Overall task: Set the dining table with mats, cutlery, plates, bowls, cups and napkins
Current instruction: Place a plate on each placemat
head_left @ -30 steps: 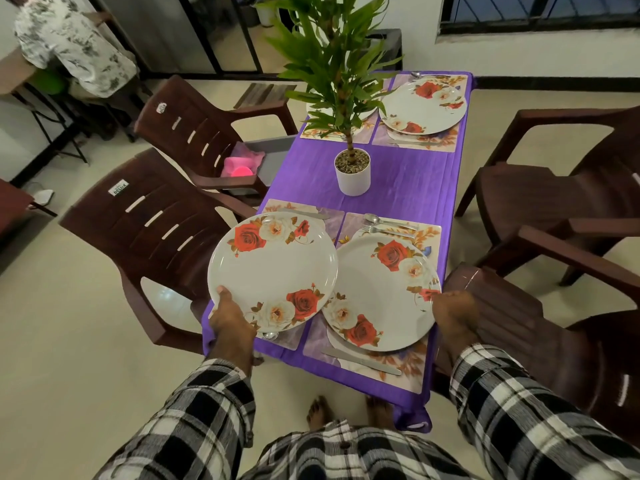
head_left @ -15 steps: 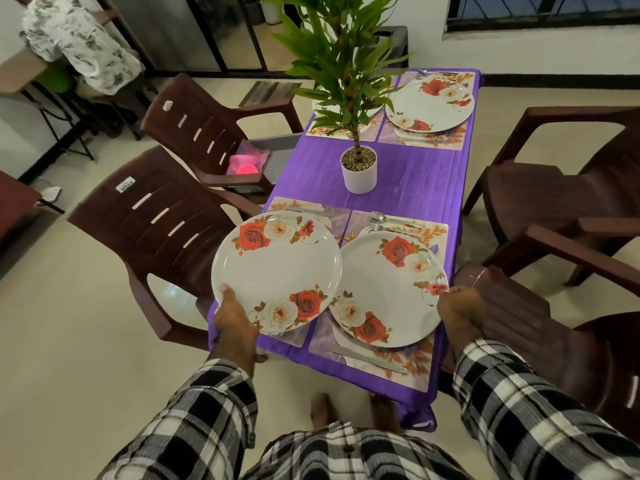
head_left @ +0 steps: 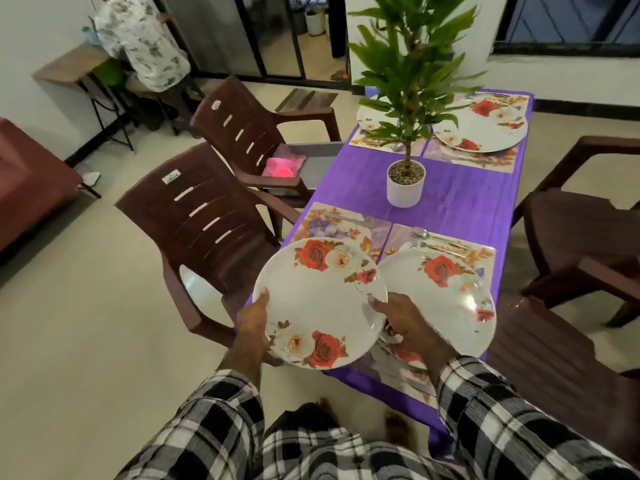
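— Where's the plate (head_left: 320, 303)?

— Held over the near-left corner of the worktop (head_left: 460, 206), above its mat (head_left: 341, 221). The left hand (head_left: 254, 323) and right hand (head_left: 403, 323) each clamp an opposite rim, thumbs on top.

— Risk?

— Its right rim overlaps the second plate (head_left: 446, 296) already on the neighbouring mat; lowered as it is, I'd expect a knock. It could also land on the knife (head_left: 348, 218) lying on its mat.

— Surroundings?

— Purple cloth, a potted plant (head_left: 405, 181) mid-worktop, two plated settings at the far end, brown chairs (head_left: 214, 216) around, cream floor.
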A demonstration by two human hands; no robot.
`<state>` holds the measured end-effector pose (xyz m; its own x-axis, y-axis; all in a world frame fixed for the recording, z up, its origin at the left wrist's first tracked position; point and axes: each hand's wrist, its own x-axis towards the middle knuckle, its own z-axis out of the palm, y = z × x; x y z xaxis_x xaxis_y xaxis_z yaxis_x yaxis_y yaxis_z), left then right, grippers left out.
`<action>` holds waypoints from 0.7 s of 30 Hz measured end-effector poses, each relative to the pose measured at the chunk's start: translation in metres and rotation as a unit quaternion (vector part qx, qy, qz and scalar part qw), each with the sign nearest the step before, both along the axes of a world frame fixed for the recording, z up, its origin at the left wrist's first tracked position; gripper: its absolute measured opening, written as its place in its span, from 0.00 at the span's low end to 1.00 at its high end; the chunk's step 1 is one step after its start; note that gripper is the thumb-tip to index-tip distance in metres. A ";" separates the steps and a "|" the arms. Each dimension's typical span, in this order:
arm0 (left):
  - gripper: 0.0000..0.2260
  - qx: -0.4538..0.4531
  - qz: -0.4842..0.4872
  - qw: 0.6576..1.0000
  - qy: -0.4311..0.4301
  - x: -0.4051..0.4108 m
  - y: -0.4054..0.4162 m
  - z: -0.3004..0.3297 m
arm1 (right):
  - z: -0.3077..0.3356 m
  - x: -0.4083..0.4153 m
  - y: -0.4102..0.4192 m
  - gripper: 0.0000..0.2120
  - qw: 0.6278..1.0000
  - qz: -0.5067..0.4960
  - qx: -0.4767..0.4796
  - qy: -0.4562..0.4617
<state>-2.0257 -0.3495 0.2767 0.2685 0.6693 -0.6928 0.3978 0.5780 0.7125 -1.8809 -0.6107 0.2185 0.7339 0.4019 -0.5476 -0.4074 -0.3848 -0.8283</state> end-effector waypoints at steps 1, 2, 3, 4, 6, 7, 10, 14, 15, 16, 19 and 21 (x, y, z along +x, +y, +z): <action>0.15 0.010 -0.004 1.000 0.002 -0.001 0.013 -0.002 | -0.005 0.000 0.011 0.07 1.000 0.010 -0.001 0.012; 0.14 0.012 -0.016 1.000 0.006 0.000 0.029 -0.008 | -0.011 -0.001 0.023 0.07 0.999 0.019 -0.011 0.024; 0.15 0.003 -0.027 1.000 0.010 0.001 0.047 -0.016 | -0.018 -0.001 0.034 0.08 0.999 0.026 -0.018 0.035; 0.18 -0.003 -0.038 0.999 0.013 0.003 0.065 -0.028 | -0.023 -0.002 0.045 0.10 0.998 0.031 -0.023 0.046; 0.26 -0.018 -0.075 0.997 0.003 0.010 0.118 -0.084 | -0.034 -0.003 0.072 0.14 0.997 0.018 -0.040 0.059; 0.23 -0.017 -0.090 0.996 0.001 0.015 0.136 -0.091 | -0.038 -0.004 0.087 0.13 0.997 -0.004 -0.050 0.057; 0.11 0.005 -0.157 0.988 0.009 0.037 0.163 -0.062 | -0.043 -0.005 0.123 0.07 0.989 -0.083 -0.123 0.014; 0.16 0.000 -0.268 0.963 0.007 0.063 0.203 -0.072 | -0.062 -0.012 0.146 0.12 0.969 -0.192 -0.157 0.012; 0.16 -0.015 -0.295 0.955 0.011 0.071 0.214 -0.075 | -0.066 -0.014 0.153 0.12 0.961 -0.226 -0.155 0.019; 0.15 -0.018 -0.312 0.950 0.019 0.075 0.218 -0.076 | -0.065 -0.018 0.156 0.13 0.954 -0.256 -0.148 0.034; 0.11 0.005 -0.315 0.948 0.032 0.085 0.210 -0.072 | -0.055 -0.030 0.159 0.11 0.945 -0.287 -0.130 0.091; 0.09 0.005 -0.312 0.949 0.036 0.096 0.211 -0.078 | -0.050 -0.039 0.166 0.09 0.938 -0.299 -0.128 0.120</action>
<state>-1.9293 -0.1383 0.1985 0.5680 0.4015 -0.7185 0.7080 0.2069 0.6753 -1.9203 -0.4449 0.1687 0.6299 -0.2092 -0.7480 -0.7762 -0.2020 -0.5972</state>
